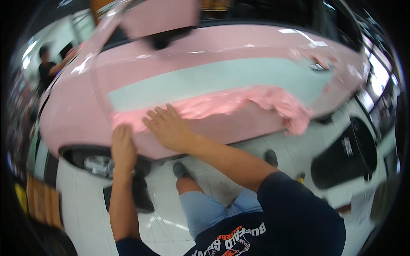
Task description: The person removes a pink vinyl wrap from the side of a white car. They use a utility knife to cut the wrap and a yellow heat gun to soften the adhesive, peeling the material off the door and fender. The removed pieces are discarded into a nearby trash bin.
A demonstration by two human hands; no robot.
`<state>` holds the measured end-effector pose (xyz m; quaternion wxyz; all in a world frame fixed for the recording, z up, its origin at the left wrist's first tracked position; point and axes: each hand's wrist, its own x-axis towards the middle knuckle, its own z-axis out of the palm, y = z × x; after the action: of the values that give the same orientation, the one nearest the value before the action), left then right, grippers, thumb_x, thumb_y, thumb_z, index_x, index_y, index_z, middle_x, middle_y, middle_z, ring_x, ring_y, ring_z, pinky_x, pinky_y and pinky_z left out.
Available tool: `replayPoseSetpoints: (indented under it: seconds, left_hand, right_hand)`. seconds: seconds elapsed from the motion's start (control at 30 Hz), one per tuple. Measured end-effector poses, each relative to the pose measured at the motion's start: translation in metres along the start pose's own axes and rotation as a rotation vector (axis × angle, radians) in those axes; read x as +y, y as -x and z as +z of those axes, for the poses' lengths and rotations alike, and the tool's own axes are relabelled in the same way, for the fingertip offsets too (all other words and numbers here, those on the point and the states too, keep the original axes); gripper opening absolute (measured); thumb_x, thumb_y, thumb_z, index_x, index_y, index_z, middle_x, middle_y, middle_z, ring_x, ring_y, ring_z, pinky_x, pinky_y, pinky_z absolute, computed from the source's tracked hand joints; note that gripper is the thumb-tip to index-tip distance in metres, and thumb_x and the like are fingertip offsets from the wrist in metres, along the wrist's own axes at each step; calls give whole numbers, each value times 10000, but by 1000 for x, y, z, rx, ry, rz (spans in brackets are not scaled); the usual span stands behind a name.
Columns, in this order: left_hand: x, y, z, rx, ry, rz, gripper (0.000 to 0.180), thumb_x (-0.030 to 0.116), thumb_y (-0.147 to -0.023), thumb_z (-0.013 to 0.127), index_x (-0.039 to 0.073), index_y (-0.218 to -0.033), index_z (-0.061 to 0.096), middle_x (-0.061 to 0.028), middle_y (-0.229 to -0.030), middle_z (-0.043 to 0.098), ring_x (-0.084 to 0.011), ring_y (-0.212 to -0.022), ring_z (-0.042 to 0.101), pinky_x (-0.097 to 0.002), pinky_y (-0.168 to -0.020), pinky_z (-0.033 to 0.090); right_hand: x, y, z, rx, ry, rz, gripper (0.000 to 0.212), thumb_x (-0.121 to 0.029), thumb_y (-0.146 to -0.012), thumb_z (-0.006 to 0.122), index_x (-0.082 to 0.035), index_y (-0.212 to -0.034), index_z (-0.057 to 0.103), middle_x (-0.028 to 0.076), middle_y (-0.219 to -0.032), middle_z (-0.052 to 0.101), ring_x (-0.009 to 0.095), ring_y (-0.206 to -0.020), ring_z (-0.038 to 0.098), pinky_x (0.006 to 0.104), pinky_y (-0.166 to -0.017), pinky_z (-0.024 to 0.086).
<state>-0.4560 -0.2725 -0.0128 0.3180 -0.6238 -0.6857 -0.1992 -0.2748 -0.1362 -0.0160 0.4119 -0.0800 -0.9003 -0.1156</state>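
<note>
A pink car door [230, 128] stands in front of me, with a pale mint-coloured strip [205, 77] of its surface laid bare. Along the strip's lower edge hangs pink vinyl film [222, 101], peeled and crumpled, bunched most at the right end. My left hand [124, 147] is closed at the film's left end, by the door's front edge; the pinched part is hidden behind the fingers. Just right of it, my right hand [168, 128] lies with fingers spread on the film and door. Both hands are slightly blurred.
A black bin [344, 155] stands on the tiled floor at right. Below the front wheel [99, 165] lies a dark flat object [143, 198]. The side mirror [160, 19] juts out above. Another person [49, 66] works at the far left.
</note>
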Motion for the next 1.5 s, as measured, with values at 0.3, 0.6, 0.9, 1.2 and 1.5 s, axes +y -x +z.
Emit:
replayPoseSetpoints:
  seconds: [0.3,0.6,0.9,1.2,1.5]
  left_hand:
    - [187,-72,-14,-54,376,233,761,159,-796,699,-8,-1445,340,-220,-1515,304,-415,-1406,273,-525,-1152,213]
    - [367,-207,89,11,178,432,573,117,-873,559,-15,-1403,387,-198,-1500,342,-391,-1414,270,-526,-1153,218]
    - [381,-184,95,15,422,339,273,23,-869,489,-33,-1132,539,-217,-1098,587,-392,-1087,537,-503,-995,388]
    - [398,-204,57,-58,171,478,415,62,-835,559,-36,-1234,505,-188,-1190,594,-372,-1159,529,-454,-1031,378]
    - [415,-191,103,-51,273,501,310,25,-783,544,-23,-1085,595,-199,-1167,613,-347,-1190,523,-455,-1069,353]
  right_hand:
    - [200,178,-173,-125,478,573,644,-129,-795,666,-106,-1397,437,140,-1508,336,449,-1360,299,611,-1111,225]
    - [224,181,-155,324,245,390,351,-70,-786,596,28,-1122,610,176,-1242,587,502,-1184,466,572,-1038,370]
    - [224,200,-178,-2,-240,616,367,-70,-803,583,14,-1160,567,207,-1201,575,349,-1225,487,537,-1077,337]
    - [248,241,-182,215,337,568,468,-38,-776,591,-29,-1242,551,188,-1357,492,345,-1288,436,543,-1086,308]
    - [240,256,-182,256,-39,530,255,-11,-743,594,-5,-997,611,181,-963,645,372,-966,572,477,-966,406]
